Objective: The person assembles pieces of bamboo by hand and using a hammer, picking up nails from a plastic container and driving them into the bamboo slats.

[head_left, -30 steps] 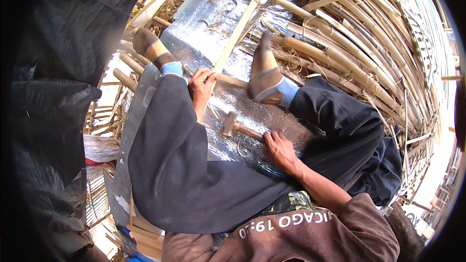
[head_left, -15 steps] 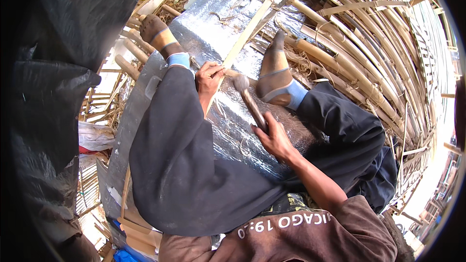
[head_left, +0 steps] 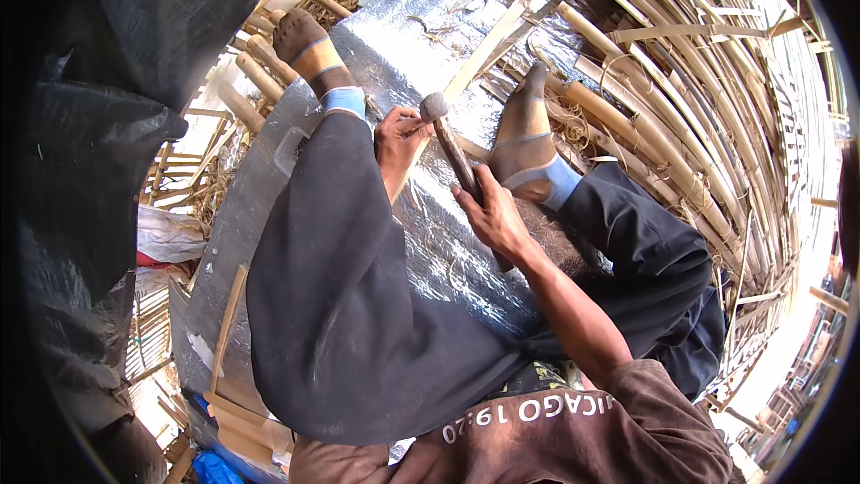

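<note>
The right hand (head_left: 491, 215) is clamped low on the hammer (head_left: 452, 148) handle, its head poised just above the bamboo slat (head_left: 502, 31); the left hand (head_left: 399, 139), fingers pinched together, steadies something too small to tell against the slat on the silver foil sheet (head_left: 403, 27), between the socked feet (head_left: 528, 139).

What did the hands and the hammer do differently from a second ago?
The right hand swung the hammer up and forward: a second ago its head lay low by the knees, now it is at the left hand. The left hand stayed pinched at the bamboo strip on the silver foil sheet. Both feet kept their places.
</note>
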`<state>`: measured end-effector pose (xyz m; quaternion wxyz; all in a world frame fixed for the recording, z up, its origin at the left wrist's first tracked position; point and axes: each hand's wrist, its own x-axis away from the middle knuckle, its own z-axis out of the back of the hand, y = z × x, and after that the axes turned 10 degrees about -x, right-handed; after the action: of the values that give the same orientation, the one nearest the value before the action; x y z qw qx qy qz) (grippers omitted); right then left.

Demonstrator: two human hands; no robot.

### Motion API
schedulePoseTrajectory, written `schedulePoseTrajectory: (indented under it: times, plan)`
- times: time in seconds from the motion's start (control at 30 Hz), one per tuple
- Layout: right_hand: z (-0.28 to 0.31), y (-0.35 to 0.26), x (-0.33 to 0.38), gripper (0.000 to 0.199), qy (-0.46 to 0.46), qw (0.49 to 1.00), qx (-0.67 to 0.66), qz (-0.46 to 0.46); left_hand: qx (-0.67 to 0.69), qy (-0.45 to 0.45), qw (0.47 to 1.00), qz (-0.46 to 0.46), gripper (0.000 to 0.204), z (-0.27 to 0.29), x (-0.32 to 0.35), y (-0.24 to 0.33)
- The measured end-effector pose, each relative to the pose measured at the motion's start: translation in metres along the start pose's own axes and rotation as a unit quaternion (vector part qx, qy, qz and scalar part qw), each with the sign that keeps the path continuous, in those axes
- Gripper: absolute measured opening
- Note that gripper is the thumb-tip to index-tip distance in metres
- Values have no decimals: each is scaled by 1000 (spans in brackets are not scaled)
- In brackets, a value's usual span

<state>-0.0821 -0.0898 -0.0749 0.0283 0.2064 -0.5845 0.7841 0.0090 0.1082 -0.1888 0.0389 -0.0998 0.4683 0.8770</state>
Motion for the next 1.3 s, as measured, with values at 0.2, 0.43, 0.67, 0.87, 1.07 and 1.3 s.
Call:
schedulePoseTrajectory:
  times: [0.2, 0.43, 0.67, 0.87, 1.07, 1.3]
  plan:
    - [2, -22, -2, 36, 15, 999, -32, -18, 3, 3, 1000, -16, 18, -3, 1, -5]
    - [3, -11, -3, 36, 15, 998, -30, -58, 40, -18, 999, 21, 16, -2, 1, -8]
    - [9, -11, -3, 41, 3, 997, -51, -57, 29, -31, 999, 28, 17, -1, -1, -7]
    - [10, -2, -6, 40, -7, 991, -43, -129, -6, -45, 999, 26, 17, 2, -2, 3]
    - [11, 23, 0, 38, 4, 991, -94, -100, 16, -35, 999, 22, 20, 0, -1, -13]
    - [45, 11, 12, 30, -203, 772, -568, -203, 34, -46, 997, 50, 20, -1, 3, -7]
